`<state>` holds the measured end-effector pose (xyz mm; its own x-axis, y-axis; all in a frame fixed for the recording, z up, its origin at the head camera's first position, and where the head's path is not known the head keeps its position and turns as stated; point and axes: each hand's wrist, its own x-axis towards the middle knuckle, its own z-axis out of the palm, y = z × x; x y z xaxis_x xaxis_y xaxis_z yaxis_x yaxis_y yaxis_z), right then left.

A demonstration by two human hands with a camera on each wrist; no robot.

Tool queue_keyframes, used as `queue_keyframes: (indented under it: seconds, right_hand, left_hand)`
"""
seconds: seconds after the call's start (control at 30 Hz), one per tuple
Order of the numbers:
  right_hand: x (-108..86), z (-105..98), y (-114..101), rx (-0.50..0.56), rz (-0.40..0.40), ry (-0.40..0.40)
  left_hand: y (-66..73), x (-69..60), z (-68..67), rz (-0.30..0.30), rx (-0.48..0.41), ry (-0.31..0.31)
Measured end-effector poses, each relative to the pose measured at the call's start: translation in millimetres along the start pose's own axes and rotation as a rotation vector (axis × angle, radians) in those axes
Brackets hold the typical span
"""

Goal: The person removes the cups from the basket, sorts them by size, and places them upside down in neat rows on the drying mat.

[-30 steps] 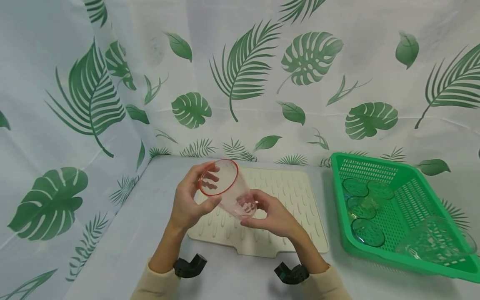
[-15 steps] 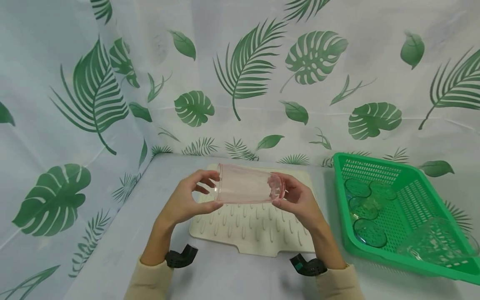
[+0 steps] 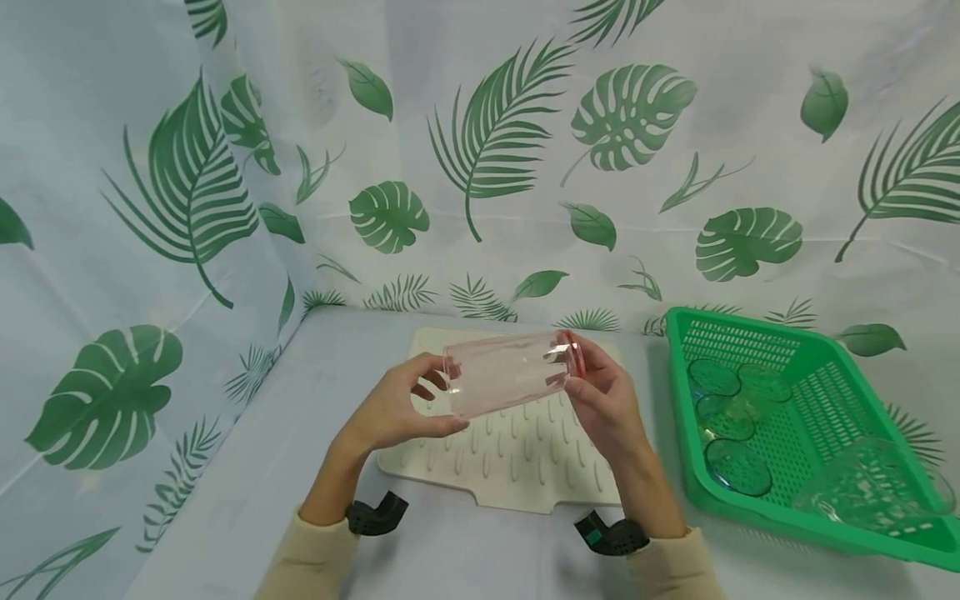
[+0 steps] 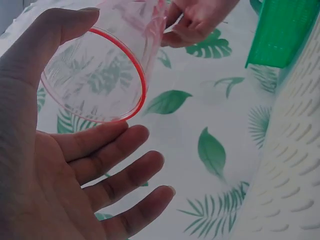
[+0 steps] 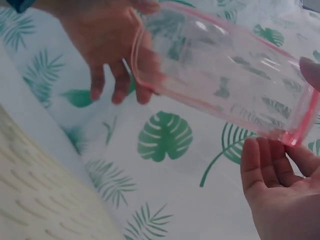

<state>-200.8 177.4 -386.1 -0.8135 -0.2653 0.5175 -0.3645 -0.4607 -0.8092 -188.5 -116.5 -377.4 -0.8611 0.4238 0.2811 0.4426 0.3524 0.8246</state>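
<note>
a person's left hand (image 3: 401, 404) pinches the red-rimmed mouth of a clear pinkish glass (image 3: 504, 377), at the glass's nine o'clock end. their right hand (image 3: 609, 396) grasps its thick base at three o'clock. the glass lies sideways, held in the air over a cream, ridged mat (image 3: 517, 475) on the pale desk (image 3: 472, 550). at three o'clock from the mat, i see a green basket (image 3: 750, 518) with several transparent vessels (image 3: 738, 467) inside; at twelve o'clock, behind everything, hangs a white sheet (image 3: 517, 225) printed with green leaves.
</note>
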Motion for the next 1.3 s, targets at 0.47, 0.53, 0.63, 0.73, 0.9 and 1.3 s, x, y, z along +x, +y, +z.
queue_keyframes:
  seconds: [0.47, 0.53, 0.63, 0.73, 0.9, 1.3]
  right_hand:
    - [2.1, 18, 1, 0.055, -0.017, 0.176]
    - [1.5, 21, -1, 0.039, -0.024, 0.191]
    - [0.5, 24, -4, 0.026, -0.034, 0.217]
    - [-0.7, 27, -5, -0.01, -0.031, 0.24]
    - [-1.4, 25, -4, -0.119, -0.038, 0.252]
    - [0.2, 23, -5, -0.294, -0.13, 0.206]
  left_hand:
    - [-7.6, 1.7, 25.3, -0.085, 0.084, -0.064]
    - [-8.0, 2.7, 30.5, -0.091, 0.09, -0.09]
    - [-8.5, 3.2, 37.3, -0.105, 0.117, -0.126]
    - [-8.2, 1.1, 40.2, -0.132, 0.158, -0.15]
    - [-9.4, -7.2, 36.8, -0.182, 0.242, -0.152]
    - [-36.8, -33.0, 28.2, -0.287, 0.354, -0.01]
